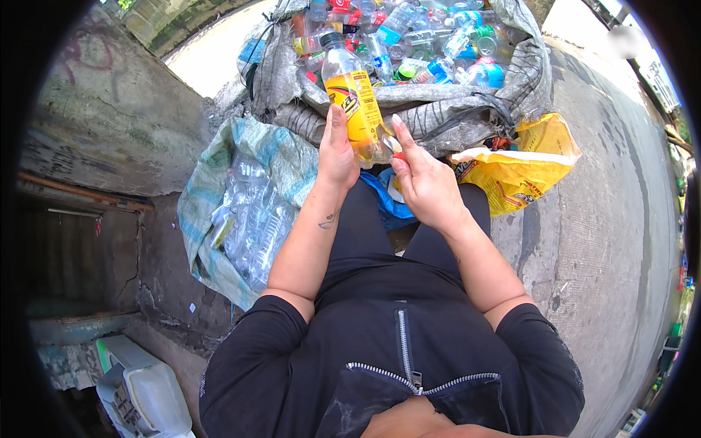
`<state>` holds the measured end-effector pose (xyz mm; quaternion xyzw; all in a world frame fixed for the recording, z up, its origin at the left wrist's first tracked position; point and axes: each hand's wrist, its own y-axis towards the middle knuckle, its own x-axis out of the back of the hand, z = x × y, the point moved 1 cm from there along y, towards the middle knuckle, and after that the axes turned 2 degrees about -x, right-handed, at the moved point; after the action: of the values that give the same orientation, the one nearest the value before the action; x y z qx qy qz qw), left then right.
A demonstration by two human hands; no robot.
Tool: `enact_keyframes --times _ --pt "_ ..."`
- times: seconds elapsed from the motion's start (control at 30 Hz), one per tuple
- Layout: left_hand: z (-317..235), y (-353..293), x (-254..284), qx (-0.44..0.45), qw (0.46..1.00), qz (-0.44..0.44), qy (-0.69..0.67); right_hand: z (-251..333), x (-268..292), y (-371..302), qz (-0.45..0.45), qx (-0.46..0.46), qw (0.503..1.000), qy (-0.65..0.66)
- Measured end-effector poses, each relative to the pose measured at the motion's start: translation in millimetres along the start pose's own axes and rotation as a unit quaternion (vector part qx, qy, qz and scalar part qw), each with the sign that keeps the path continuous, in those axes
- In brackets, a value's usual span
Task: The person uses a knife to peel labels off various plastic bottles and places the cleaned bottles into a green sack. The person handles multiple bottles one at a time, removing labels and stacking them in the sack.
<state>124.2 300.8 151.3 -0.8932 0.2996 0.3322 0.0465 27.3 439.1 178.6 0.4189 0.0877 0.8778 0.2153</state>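
Note:
My left hand [338, 153] is closed round a clear plastic bottle [358, 102] with a yellow label and a dark cap. The bottle is tilted, cap end up and away from me. Against its lower end my right hand [432, 188] is closed on what looks like a small knife [393, 141]; a pale blade and a bit of orange-red handle show, and the fingers hide the rest. Just beyond the hands stands a large grey woven sack [431, 120], full of mixed plastic bottles [431, 44] with coloured labels and caps.
At left, a white-and-blue woven sack [201, 219] holds clear bottles [255, 226]. A yellow sack [522, 171] stands at right, and a blue bag [385, 196] lies between my legs. Concrete wall [109, 109] rises at far left; a white plastic container [157, 394] sits lower left.

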Motion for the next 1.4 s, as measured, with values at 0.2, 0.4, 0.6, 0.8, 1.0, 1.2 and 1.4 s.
enact_keyframes --times 0.2,0.4,0.6,0.8,1.0,1.2,1.4 --pt "0.1 -7.1 -3.4 -0.021 0.999 0.027 0.001 2.0 3.7 -1.4 -0.009 0.011 1.0 -0.008" --pt "-6.9 -6.5 -2.0 0.024 0.999 0.031 0.019 2.5 11.3 -3.5 -0.01 0.027 0.999 -0.044" --pt "-16.7 -10.6 -6.6 0.09 0.995 0.045 -0.005 1.0 13.3 -1.0 -0.027 0.057 0.996 -0.062" --pt "1.2 -29.8 -19.7 0.112 0.991 0.067 -0.025 7.3 19.7 2.6 -0.029 0.011 0.999 -0.022" --pt "9.7 -31.3 -22.4 0.019 0.998 0.065 0.008 -10.6 -3.0 5.3 -0.078 0.059 0.983 0.153" --pt "7.9 -26.4 -10.3 0.0 0.997 0.079 0.021 -11.6 -1.4 7.7 0.001 -0.023 0.96 0.279" --pt "7.5 -30.0 -15.0 -0.076 0.992 0.049 0.088 13.2 12.6 3.4 -0.004 -0.044 0.999 0.002"
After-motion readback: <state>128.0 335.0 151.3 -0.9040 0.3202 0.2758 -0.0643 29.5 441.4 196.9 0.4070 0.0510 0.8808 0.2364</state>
